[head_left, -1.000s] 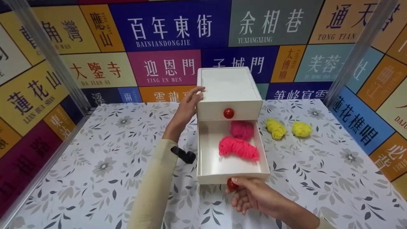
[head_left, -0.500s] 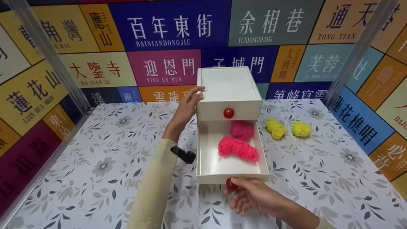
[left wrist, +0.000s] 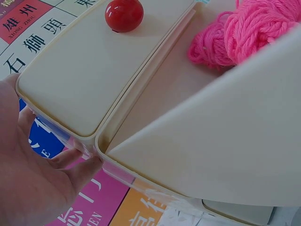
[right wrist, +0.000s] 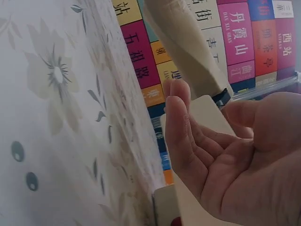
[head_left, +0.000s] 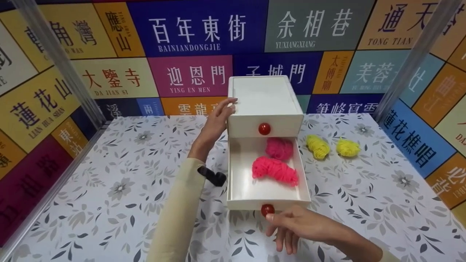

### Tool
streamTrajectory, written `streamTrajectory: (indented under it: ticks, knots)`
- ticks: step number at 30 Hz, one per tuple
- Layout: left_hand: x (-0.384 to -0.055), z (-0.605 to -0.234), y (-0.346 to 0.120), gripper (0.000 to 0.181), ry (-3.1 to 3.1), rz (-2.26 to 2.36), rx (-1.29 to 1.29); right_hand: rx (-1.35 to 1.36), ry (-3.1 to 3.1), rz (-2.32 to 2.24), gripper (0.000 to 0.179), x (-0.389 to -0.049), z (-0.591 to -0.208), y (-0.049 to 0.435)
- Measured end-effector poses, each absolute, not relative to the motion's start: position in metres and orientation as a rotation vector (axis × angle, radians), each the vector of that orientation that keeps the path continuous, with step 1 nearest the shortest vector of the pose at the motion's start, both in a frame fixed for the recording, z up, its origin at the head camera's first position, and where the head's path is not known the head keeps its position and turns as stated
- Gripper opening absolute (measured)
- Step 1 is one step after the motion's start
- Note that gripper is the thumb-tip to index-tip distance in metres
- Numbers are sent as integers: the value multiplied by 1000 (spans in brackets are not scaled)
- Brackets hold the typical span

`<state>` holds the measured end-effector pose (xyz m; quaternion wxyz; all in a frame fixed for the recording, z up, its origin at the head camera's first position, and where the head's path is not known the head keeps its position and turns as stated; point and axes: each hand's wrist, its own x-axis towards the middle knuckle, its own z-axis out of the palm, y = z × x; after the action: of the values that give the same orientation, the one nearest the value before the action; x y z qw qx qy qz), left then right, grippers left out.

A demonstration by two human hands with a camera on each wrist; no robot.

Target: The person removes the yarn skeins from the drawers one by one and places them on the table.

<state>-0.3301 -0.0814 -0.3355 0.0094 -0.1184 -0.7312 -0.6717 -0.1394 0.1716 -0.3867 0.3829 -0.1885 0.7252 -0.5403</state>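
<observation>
A white two-drawer box (head_left: 260,94) stands on the table with its lower drawer (head_left: 242,189) pulled out and its upper drawer (head_left: 244,127) closed. In the lower drawer lie a bright pink yarn skein (head_left: 275,171) and a darker pink one (head_left: 279,148). My left hand (head_left: 213,125) steadies the box's left side, its fingers (left wrist: 70,162) lying against the wall in the left wrist view. Just below the lower drawer's red knob (head_left: 267,210) is my right hand (head_left: 309,225). Its loosely bent fingers (right wrist: 181,127) hold nothing in the right wrist view.
Two yellow yarn skeins, a left one (head_left: 318,147) and a right one (head_left: 347,147), lie on the table to the right of the box. A floral cloth (head_left: 120,189) covers the table. Printed panels (head_left: 196,27) rise behind, with clear posts at the corners.
My right hand has let go of the lower drawer's red knob and moved slightly down and right. My left hand stays at the box, and the drawer remains pulled out.
</observation>
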Motion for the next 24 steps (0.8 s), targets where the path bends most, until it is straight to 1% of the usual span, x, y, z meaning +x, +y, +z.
streamTrajectory:
  ticks: [5, 9, 18, 24]
  knots:
    - [-330, -335, -81, 40, -2288, -2099, -384, -687, 1902, -1393, 39, -143, -362, 183]
    - [-330, -335, -81, 40, -2276, -2112, -396, -742, 1954, -1473, 34, -151, -344, 190]
    - [-330, -335, -82, 39, -2279, -2121, -375, -536, 2242, -1466, 36, -175, -319, 191]
    - [-331, -335, -81, 39, -2274, -2124, -384, -388, 2497, -1276, 34, -190, -311, 183]
